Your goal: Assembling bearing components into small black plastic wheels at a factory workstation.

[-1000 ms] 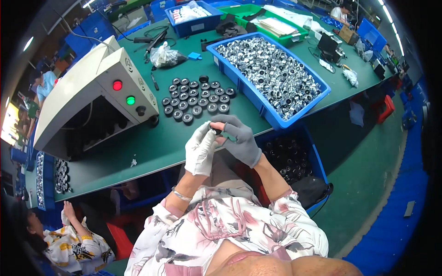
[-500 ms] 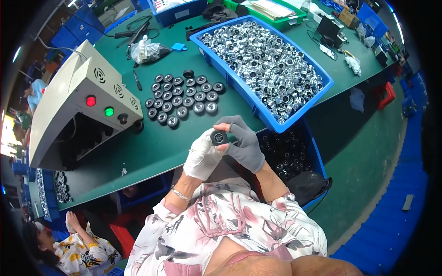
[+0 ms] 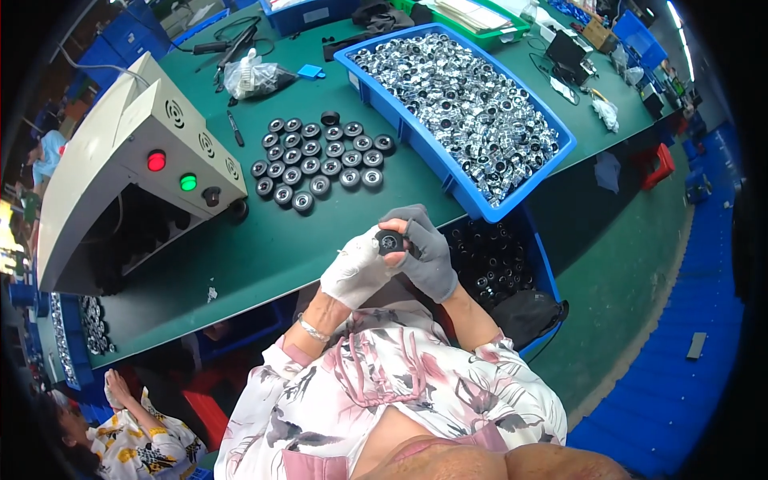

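Note:
Both my hands meet over the near edge of the green table (image 3: pixel 264 248). My left hand (image 3: pixel 357 267), in a white glove, and my right hand (image 3: pixel 426 254), in a grey glove, together pinch one small round black part (image 3: pixel 390 241) with a pale centre. Beyond them, several like black round parts (image 3: pixel 322 162) lie in rows on the table. A long blue bin (image 3: pixel 384 100) full of shiny silver and black parts stands to the right of those rows.
A beige machine (image 3: pixel 136 160) with a red and a green light stands at the left. A second blue bin (image 3: pixel 534 264) of dark parts sits below the table edge by my right arm. Another person (image 3: pixel 136 436) sits at lower left. A plastic bag (image 3: pixel 254 78) and tools lie farther back.
My hands stay together on the small black part and have shifted slightly right in view. The view has tilted closer to the table.

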The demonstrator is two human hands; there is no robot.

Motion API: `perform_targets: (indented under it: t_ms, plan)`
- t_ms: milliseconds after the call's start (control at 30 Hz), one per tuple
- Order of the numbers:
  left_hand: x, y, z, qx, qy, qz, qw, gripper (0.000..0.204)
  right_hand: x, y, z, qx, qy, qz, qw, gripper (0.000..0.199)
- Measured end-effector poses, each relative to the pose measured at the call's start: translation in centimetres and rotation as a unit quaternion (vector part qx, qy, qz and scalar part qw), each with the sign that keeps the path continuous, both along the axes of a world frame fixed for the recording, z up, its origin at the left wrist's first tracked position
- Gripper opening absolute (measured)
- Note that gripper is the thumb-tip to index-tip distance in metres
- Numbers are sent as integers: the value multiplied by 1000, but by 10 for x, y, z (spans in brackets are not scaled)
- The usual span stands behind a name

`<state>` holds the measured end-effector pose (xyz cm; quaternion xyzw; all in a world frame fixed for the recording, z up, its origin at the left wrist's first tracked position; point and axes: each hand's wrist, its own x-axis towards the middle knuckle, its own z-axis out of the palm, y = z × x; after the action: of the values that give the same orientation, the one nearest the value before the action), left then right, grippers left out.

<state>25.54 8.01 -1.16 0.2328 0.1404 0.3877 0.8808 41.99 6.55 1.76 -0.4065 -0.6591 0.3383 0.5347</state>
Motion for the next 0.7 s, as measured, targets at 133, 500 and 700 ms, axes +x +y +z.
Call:
perform_targets:
  t_ms: [133,500,700]
  plan:
    - [-10,-6,-6,24,24,32,999,47,-3,0,2,10,-43,29,999,43]
    - [-9,-16,-14,79,147,162,973,22,-18,-2,9,1,-72,45,996,39]
    - [-9,-22,2,-1,67,116,991,26,-11,2,-3,91,-122,17,988,37]
